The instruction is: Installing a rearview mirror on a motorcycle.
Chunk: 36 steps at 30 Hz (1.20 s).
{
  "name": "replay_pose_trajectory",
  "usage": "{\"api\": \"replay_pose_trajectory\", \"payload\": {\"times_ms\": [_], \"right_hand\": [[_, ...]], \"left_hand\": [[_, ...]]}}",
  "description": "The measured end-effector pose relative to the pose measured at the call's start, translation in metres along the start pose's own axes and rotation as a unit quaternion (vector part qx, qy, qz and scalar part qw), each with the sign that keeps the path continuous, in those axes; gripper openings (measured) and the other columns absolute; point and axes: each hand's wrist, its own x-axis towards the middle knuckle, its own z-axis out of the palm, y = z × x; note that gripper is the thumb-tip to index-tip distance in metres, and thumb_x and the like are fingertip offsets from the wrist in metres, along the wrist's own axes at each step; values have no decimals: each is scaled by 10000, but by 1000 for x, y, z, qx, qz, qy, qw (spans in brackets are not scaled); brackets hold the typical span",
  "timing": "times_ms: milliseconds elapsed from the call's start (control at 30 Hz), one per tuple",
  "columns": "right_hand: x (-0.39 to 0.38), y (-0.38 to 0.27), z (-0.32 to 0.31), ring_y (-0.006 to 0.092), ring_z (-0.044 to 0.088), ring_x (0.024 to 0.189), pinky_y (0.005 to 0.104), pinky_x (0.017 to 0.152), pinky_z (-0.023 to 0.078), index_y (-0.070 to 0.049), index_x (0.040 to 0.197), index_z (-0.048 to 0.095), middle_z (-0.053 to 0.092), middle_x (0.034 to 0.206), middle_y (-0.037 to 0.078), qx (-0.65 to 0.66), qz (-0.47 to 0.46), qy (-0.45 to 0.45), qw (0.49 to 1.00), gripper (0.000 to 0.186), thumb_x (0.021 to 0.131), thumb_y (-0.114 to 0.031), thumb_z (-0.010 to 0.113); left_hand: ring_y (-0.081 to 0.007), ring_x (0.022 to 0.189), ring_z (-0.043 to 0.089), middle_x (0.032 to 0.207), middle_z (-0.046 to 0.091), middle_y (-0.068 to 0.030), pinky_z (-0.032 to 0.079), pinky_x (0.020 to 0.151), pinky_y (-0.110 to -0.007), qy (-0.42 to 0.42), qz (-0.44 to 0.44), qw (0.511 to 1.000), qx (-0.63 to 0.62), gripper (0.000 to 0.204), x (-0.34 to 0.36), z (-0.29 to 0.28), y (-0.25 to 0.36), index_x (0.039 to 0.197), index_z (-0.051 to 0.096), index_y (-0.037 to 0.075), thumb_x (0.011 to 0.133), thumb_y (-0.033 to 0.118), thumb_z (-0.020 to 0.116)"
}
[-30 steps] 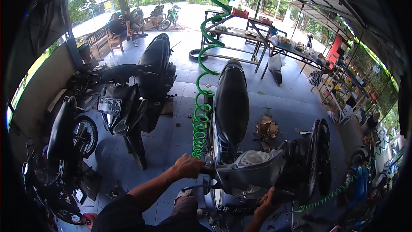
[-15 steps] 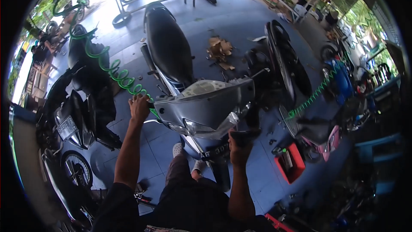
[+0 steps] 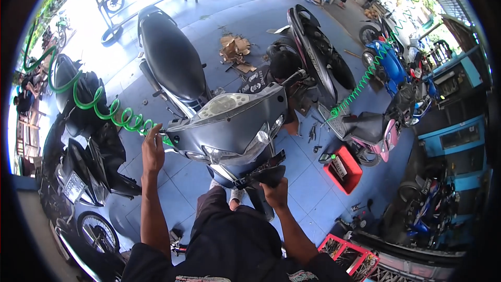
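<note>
I've got L hand (image 3: 152,151) by the scooter (image 3: 229,125), ctr view; can't tell if it's gripping. R hand (image 3: 275,193) is clasping a dark part (image 3: 267,176) just below the headlight (image 3: 262,145). If R grip slips, part cd drop or scratch scooter.

Left hand (image 3: 152,151): fingers point forward, away from the body — how far they close is unclear.
Left forearm (image 3: 155,209): runs almost straight back from those fingers, wrist nearly in line.
Right hand (image 3: 276,193): fingers curled in a grip, nearer the torso than the left fingers.
Right forearm (image 3: 296,230): slants back and outward from the curled fingers.
Torso (image 3: 235,248): behind both hands' fingers — between the forearms.
</note>
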Motion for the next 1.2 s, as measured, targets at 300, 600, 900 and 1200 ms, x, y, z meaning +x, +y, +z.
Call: {"api": "replay_pose_trajectory", "payload": {"times_ms": [300, 600, 900, 1200], "right_hand": [[-19, -49, 17, 109, 642, 597, 279, 555, 470, 8, 835, 736, 704, 709, 26, 0, -27, 98, 995, 92, 871, -76, 749], [-5, -99, 47, 61, 321, 505, 272, 483, 262, -80, 861, 512, 389, 663, -29, 323, -23, 75, 943, 257, 1052, -208, 625], [66, -169, 103, 68, 375, 617, 263, 552, 307, -80, 855, 467, 396, 733, -27, 221, -68, -163, 959, 338, 1098, -287, 577], [83, -170, 144, 44, 416, 581, 261, 521, 353, -49, 934, 572, 473, 686, -50, 44, -72, -161, 983, 362, 1090, -375, 601]], "left_hand": [[-450, 934, 695, 1079, 734, -216, 534, 867, -504, -248, -58, 967, 19, 480, 60, 1, 10, 1327, 647, -6, 1134, 364, 409], [-451, 858, 693, 853, 714, -235, 516, 788, -540, -345, -30, 937, 50, 766, 45, -4, 3, 801, 696, -3, 1098, 590, 312], [-407, 778, 691, 727, 655, -241, 506, 739, -506, -409, -13, 908, 91, 927, -2, -30, 69, 931, 667, -99, 827, 822, 651], [-434, 766, 687, 754, 684, -259, 515, 740, -518, -334, -8, 939, 78, 907, -29, -17, 81, 901, 647, -82, 838, 823, 638]]}}
